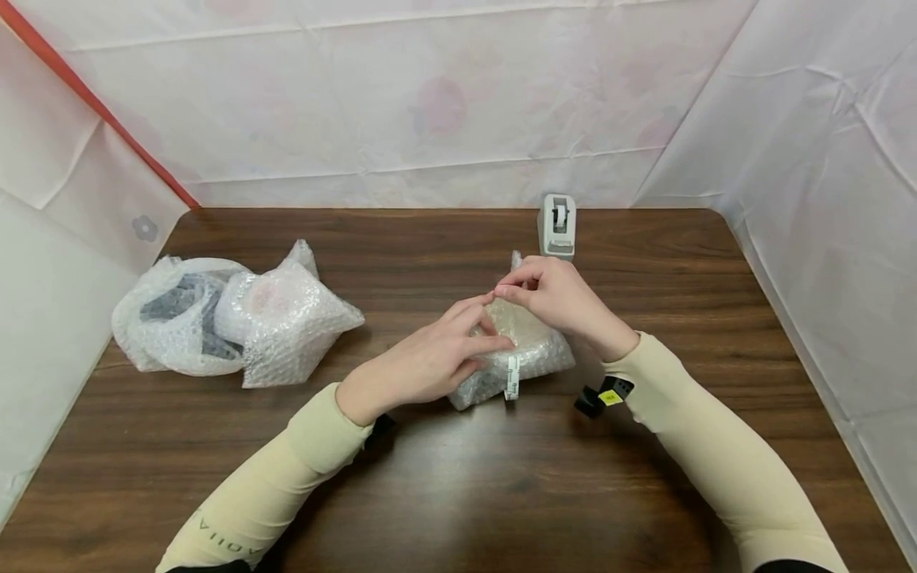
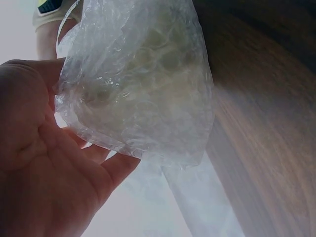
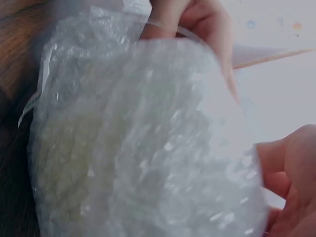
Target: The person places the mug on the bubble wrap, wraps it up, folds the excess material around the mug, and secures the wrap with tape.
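A bubble-wrapped bundle [image 1: 548, 350], with something pale yellow showing through, lies on the table in front of the person. My left hand [image 1: 437, 354] holds it from the left, its bent fingers spread over the top. My right hand [image 1: 562, 294] arches over from the right; thumb and forefinger pinch the upper part of the wrap, close to the left fingertips. What exactly lies between those fingertips I cannot tell. A white printed strip [image 1: 512, 378] hangs down the near side. In the left wrist view, the clear wrap [image 2: 143, 94] covers part of the left fingers.
Another bubble-wrapped bundle [image 1: 294, 326] lies at the left, against a rounded bubble-wrapped piece [image 1: 146, 350] with a dark hollow. Behind the right hand stands a grey tape dispenser [image 1: 557, 227]. White patterned sheets [image 1: 430, 103] enclose the brown wooden table [image 1: 458, 501] at the back and sides.
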A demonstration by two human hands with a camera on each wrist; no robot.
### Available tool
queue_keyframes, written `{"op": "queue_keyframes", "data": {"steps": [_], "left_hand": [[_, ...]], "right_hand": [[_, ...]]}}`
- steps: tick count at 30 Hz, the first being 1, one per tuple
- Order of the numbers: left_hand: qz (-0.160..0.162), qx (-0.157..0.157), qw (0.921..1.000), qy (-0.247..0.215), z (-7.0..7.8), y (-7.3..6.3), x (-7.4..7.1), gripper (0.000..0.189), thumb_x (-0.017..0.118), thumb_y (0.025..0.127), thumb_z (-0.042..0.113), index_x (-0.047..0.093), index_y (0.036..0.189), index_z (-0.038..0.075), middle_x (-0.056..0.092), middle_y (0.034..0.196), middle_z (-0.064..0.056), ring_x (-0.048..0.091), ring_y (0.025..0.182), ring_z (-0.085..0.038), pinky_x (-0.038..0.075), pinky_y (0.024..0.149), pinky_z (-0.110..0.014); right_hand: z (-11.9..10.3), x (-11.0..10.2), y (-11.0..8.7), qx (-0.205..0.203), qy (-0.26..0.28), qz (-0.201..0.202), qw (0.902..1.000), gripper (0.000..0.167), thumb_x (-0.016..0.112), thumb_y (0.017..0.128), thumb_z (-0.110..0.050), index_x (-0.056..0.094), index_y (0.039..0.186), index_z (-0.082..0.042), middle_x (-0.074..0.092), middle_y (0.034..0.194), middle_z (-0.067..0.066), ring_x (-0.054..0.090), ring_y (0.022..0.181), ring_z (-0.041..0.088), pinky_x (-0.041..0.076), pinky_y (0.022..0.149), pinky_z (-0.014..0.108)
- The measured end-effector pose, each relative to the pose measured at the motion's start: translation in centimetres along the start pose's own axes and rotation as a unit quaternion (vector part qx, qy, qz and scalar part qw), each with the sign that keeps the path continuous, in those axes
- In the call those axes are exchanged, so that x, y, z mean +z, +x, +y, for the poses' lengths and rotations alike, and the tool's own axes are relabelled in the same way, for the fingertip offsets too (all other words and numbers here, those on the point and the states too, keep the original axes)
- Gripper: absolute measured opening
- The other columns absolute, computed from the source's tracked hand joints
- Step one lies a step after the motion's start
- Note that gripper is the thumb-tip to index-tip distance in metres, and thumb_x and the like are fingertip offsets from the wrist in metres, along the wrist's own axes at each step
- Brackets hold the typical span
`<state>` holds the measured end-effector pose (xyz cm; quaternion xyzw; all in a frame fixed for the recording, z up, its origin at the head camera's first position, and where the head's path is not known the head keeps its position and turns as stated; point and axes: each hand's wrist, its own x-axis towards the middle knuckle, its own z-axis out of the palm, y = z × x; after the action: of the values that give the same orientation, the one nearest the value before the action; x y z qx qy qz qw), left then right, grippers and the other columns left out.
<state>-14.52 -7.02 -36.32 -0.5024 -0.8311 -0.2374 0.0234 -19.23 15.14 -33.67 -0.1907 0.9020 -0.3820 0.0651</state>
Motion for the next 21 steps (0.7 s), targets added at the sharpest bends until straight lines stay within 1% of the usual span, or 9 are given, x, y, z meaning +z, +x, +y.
{"op": "queue_keyframes", "data": {"steps": [2, 4, 6, 8, 10, 11, 14, 18, 21], "left_hand": [[0.005, 0.003, 1.0, 0.002, 0.0, 0.0, 0.1, 0.04, 0.072, 0.089, 0.001, 0.069, 0.127, 0.014, 0.054, 0.119, -0.008, 0.028, 0.144, -0.031, 0.048, 0.095, -0.03], [0.013, 0.004, 0.9999, 0.001, 0.1, -0.1, 0.2, 0.038, 0.072, 0.089, 0.001, 0.069, 0.125, 0.014, 0.053, 0.122, -0.011, 0.03, 0.143, -0.032, 0.048, 0.097, -0.032], [0.018, 0.002, 0.9998, 0.004, 0.1, -0.1, 0.2, 0.037, 0.072, 0.089, 0.002, 0.07, 0.124, 0.014, 0.051, 0.125, -0.013, 0.031, 0.142, -0.033, 0.047, 0.098, -0.033], [0.018, 0.003, 0.9997, 0.014, 0.2, -0.1, 0.3, 0.035, 0.072, 0.09, 0.003, 0.07, 0.123, 0.015, 0.049, 0.129, -0.013, 0.033, 0.14, -0.034, 0.045, 0.101, -0.034], [0.017, 0.012, 0.9994, 0.027, 0.2, 0.0, 0.3, 0.035, 0.071, 0.091, 0.004, 0.069, 0.124, 0.014, 0.051, 0.133, -0.012, 0.035, 0.139, -0.034, 0.039, 0.108, -0.036], [0.017, 0.016, 0.9991, 0.035, 0.2, 0.0, 0.3, 0.035, 0.071, 0.091, 0.004, 0.068, 0.125, 0.013, 0.053, 0.134, -0.01, 0.035, 0.14, -0.033, 0.037, 0.11, -0.037], [0.008, 0.02, 0.9984, 0.052, 0.2, 0.0, 0.2, 0.038, 0.069, 0.092, 0.004, 0.065, 0.13, 0.01, 0.057, 0.139, -0.006, 0.036, 0.142, -0.029, 0.033, 0.113, -0.042], [-0.011, -0.005, 0.9981, 0.061, 0.5, 0.0, 0.0, 0.042, 0.066, 0.093, 0.001, 0.061, 0.134, 0.01, 0.058, 0.139, -0.002, 0.035, 0.144, -0.023, 0.037, 0.11, -0.047], [-0.025, -0.016, 0.9972, 0.069, 0.7, 0.2, -0.1, 0.044, 0.066, 0.092, -0.001, 0.059, 0.134, 0.011, 0.058, 0.139, 0.0, 0.034, 0.144, -0.022, 0.036, 0.11, -0.047]], "right_hand": [[0.3, 0.2, 0.3, 0.003, 0.007, 0.009, 0.9999, 0.007, 0.078, 0.088, -0.021, 0.08, 0.091, -0.015, 0.061, 0.084, 0.001, 0.05, 0.075, 0.019, 0.041, 0.068, 0.034], [0.7, 0.4, 0.6, 0.011, 0.013, 0.017, 0.9997, 0.011, 0.081, 0.085, -0.021, 0.077, 0.092, -0.014, 0.06, 0.089, 0.003, 0.05, 0.08, 0.021, 0.041, 0.073, 0.035], [0.9, 0.6, 0.9, 0.032, 0.03, 0.023, 0.9988, 0.023, 0.084, 0.082, -0.02, 0.073, 0.101, -0.012, 0.058, 0.097, 0.007, 0.05, 0.089, 0.023, 0.04, 0.079, 0.037], [1.3, 0.7, 1.3, 0.071, 0.084, 0.012, 0.9938, 0.038, 0.083, 0.081, -0.016, 0.065, 0.114, -0.008, 0.054, 0.106, 0.01, 0.047, 0.097, 0.026, 0.039, 0.084, 0.038], [1.6, 0.8, 1.6, 0.115, 0.151, -0.005, 0.9819, 0.052, 0.081, 0.082, -0.013, 0.055, 0.127, -0.005, 0.046, 0.114, 0.012, 0.042, 0.104, 0.027, 0.036, 0.087, 0.037], [1.7, 0.9, 1.7, 0.135, 0.188, -0.013, 0.9728, 0.057, 0.08, 0.083, -0.011, 0.05, 0.131, -0.005, 0.042, 0.117, 0.013, 0.039, 0.106, 0.027, 0.036, 0.088, 0.037], [2.1, 1.0, 2.2, 0.177, 0.27, -0.036, 0.9457, 0.061, 0.076, 0.084, -0.006, 0.043, 0.136, -0.005, 0.034, 0.121, 0.013, 0.033, 0.111, 0.027, 0.034, 0.09, 0.036], [2.4, 1.0, 2.5, 0.198, 0.322, -0.055, 0.9241, 0.06, 0.072, 0.085, -0.003, 0.043, 0.137, -0.004, 0.035, 0.124, 0.012, 0.036, 0.111, 0.025, 0.038, 0.09, 0.035], [3.0, 1.0, 2.6, 0.202, 0.361, -0.07, 0.9075, 0.058, 0.068, 0.088, -0.004, 0.041, 0.14, -0.001, 0.04, 0.125, 0.012, 0.042, 0.106, 0.023, 0.043, 0.085, 0.031]]}}
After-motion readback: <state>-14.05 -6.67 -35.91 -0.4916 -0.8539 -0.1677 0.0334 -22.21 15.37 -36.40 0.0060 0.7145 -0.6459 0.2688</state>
